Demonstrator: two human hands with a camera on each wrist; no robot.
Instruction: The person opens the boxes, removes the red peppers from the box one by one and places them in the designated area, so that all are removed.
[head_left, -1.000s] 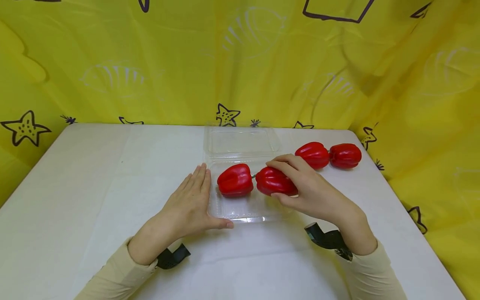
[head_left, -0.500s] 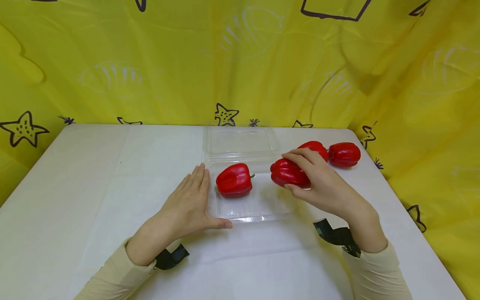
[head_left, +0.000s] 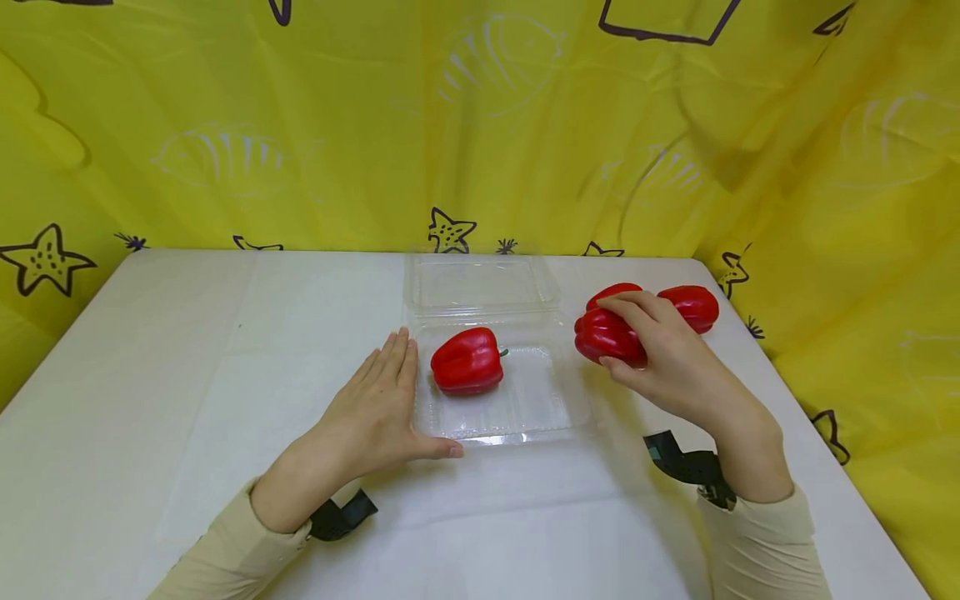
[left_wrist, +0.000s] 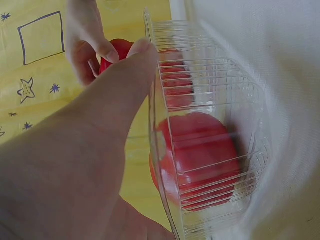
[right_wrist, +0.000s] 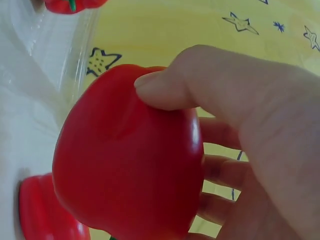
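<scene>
A red bell pepper (right_wrist: pixel 125 150) is gripped by my right hand (head_left: pixel 675 354), thumb on one side and fingers on the other, to the right of the clear plastic container (head_left: pixel 525 437). Another red bell pepper (head_left: pixel 468 361) lies inside the container's left half, its green stem pointing right. My left hand (head_left: pixel 375 408) rests along the container's left side, fingers straight and thumb along the front rim. In the left wrist view, that pepper (left_wrist: pixel 202 160) shows through the ribbed clear wall.
Two more red bell peppers lie at the back right of the white table (head_left: pixel 187 350); one pepper (head_left: pixel 692 307) is partly covered by my right hand, the other pepper (head_left: pixel 615 292) mostly. The container's clear lid (head_left: pixel 480 283) lies folded back behind it. A yellow patterned curtain (head_left: pixel 337 125) closes off the back.
My right hand has lifted its bell pepper out of the container's right half and carried it to the right, toward the two at the back. The left hand has stayed in place.
</scene>
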